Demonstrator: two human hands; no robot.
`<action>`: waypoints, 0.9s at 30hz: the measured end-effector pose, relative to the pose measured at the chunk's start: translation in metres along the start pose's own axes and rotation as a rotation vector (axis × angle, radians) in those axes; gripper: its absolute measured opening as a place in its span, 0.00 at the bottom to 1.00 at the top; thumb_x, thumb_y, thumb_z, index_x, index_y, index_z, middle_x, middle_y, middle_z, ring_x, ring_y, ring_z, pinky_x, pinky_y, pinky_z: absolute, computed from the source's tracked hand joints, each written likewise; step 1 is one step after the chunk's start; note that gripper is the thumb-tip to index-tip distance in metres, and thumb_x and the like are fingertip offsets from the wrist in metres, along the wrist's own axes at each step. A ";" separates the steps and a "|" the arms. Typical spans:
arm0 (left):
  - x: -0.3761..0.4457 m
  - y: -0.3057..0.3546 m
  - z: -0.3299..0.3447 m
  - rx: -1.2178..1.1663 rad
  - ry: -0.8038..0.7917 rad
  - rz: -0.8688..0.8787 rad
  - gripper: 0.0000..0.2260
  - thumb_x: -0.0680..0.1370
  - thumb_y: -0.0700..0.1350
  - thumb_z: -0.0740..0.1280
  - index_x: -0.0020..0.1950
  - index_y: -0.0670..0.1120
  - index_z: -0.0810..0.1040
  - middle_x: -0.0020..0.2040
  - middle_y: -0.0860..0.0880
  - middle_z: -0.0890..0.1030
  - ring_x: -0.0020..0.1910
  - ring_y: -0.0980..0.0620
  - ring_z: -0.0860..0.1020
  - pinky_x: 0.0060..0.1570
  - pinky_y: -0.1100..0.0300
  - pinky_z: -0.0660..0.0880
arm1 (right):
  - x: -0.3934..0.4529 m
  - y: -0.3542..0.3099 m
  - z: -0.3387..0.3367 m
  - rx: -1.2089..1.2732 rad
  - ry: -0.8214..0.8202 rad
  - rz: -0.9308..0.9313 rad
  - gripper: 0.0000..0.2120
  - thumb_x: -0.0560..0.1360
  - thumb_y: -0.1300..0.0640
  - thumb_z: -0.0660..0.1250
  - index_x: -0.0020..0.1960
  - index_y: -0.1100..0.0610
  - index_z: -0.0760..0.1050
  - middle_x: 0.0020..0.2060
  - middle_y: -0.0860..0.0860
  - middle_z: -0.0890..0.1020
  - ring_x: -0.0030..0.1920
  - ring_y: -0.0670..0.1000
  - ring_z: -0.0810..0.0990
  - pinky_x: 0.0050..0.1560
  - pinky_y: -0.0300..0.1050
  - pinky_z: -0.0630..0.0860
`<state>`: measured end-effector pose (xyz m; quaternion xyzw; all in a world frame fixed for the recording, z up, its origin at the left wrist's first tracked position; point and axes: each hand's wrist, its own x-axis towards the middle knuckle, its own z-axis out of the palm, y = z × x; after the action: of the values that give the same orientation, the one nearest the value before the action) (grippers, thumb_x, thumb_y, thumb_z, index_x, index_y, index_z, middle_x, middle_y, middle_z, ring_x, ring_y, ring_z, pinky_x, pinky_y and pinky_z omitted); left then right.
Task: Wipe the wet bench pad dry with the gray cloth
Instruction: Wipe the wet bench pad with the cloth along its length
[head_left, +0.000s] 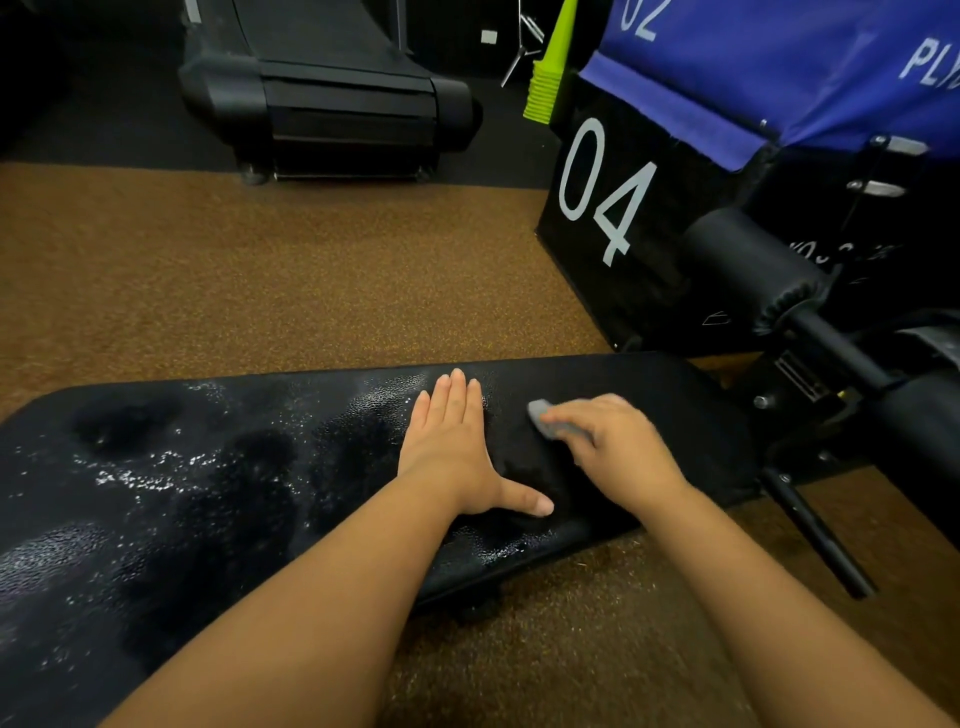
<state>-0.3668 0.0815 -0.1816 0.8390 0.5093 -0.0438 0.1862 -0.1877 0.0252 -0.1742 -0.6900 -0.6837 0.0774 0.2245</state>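
Brown speckled gym flooring (260, 270) runs across the middle of my head view, giving way to black matting further back where a black treadmill (322, 93) stands. To the right of that sits a black box (613, 218) marked "04" in white, with a blue cover (779, 67) draped over something above it and a stack of lime-green cones (545, 78) just behind its far corner. Below me the black bench pad (208, 493) stretches from the lower left toward the right, where it meets the bench's frame and a black foam roller (748, 260). Water droplets glisten over much of the pad's left and middle, with duller dark patches between them; the part under my hands looks matte. My left hand (457, 447) lies flat on the pad, palm down, fingers straight and together, thumb splayed out to the right, gripping nothing. Just beside it, my right hand (613, 447) is curled down over the gray cloth (550, 421), fingers closed around it and pressing it against the pad near the right end; only a bunched corner of the cloth shows past my fingertips. Both bare forearms reach in from the bottom edge.
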 end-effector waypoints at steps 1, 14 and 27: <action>0.000 0.000 0.000 -0.001 -0.004 -0.004 0.69 0.51 0.80 0.64 0.76 0.44 0.33 0.76 0.46 0.32 0.74 0.49 0.31 0.74 0.49 0.35 | 0.006 -0.002 0.003 -0.020 0.033 0.085 0.10 0.76 0.53 0.64 0.54 0.46 0.80 0.49 0.47 0.82 0.51 0.51 0.77 0.51 0.47 0.74; -0.007 0.004 -0.014 -0.070 -0.064 0.014 0.67 0.55 0.76 0.67 0.76 0.44 0.34 0.76 0.46 0.33 0.74 0.49 0.31 0.73 0.48 0.34 | -0.001 -0.017 -0.005 0.657 0.063 0.262 0.14 0.78 0.56 0.63 0.63 0.47 0.75 0.58 0.43 0.79 0.59 0.37 0.75 0.63 0.38 0.70; -0.031 0.038 0.026 -0.108 0.273 0.325 0.24 0.81 0.53 0.56 0.76 0.47 0.57 0.77 0.50 0.57 0.76 0.51 0.50 0.75 0.58 0.44 | -0.012 0.012 0.023 0.122 0.094 0.134 0.13 0.79 0.58 0.60 0.61 0.49 0.76 0.64 0.46 0.75 0.68 0.45 0.65 0.68 0.39 0.60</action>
<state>-0.3460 0.0308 -0.1871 0.8970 0.3896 0.1281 0.1646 -0.1875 0.0188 -0.2023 -0.7220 -0.6189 0.1010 0.2923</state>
